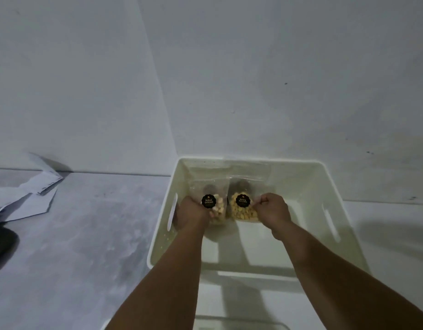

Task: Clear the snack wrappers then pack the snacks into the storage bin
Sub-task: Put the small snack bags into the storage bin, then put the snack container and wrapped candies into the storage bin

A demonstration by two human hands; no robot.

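While both forearms reach down into the storage bin point(308, 184), each hand grips one clear snack pouch near the bin's far wall. In the head view, the left hand point(191, 214) has its fingers curled round the left edge of the left pouch point(216, 206), which carries a round black label and holds pale biscuit pieces. The right hand point(273, 208) is closed in a fist-like grip, pinching the right edge of the right pouch point(241, 207), which carries a similar black label and holds yellow pieces. The two pouches stand upright, side by side and touching, toward the far-left part of the bin; their clear upper sections lean against the far wall. The bin is white, open-topped, with a slot handle in each side wall, and sits against the wall at the far edge of the grey counter point(86, 234). White wrappers point(27, 196) lie crumpled at the counter's far-left edge, well apart from the bin.
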